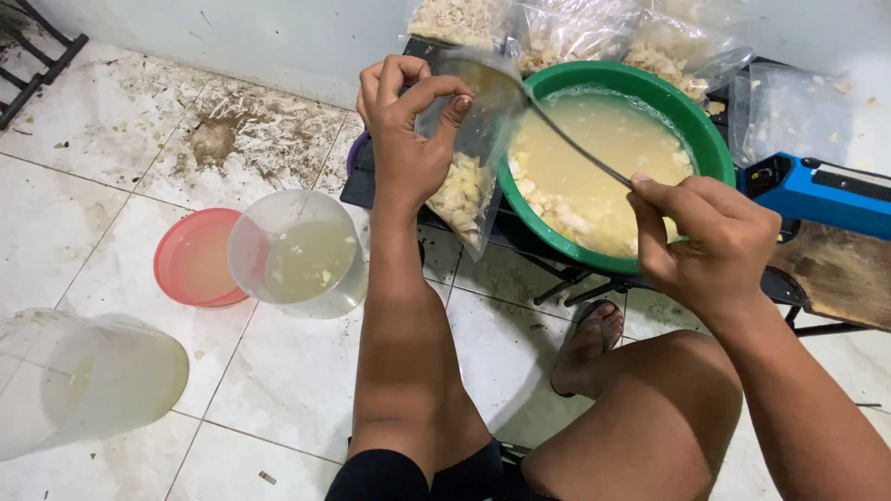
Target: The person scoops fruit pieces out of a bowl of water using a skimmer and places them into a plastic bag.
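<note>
My left hand (pixel 406 130) pinches open the mouth of a clear plastic bag (pixel 467 176) partly filled with pale food pieces. My right hand (pixel 710 237) grips the thin handle of a metal ladle (pixel 520 93), whose bowl is tipped at the bag's mouth. Just behind the bag stands a green basin (pixel 713 139) holding cloudy yellowish liquid with pale chunks at its near left side. The basin rests on a low dark stand.
Several filled clear bags (pixel 575 28) lie behind the basin by the wall. A blue sealing device (pixel 817 190) sits at right. On the tiled floor at left are a clear jug (pixel 302 255), a pink lid (pixel 190 260) and a translucent container (pixel 88 380). My knees and sandalled foot (pixel 585 343) are below.
</note>
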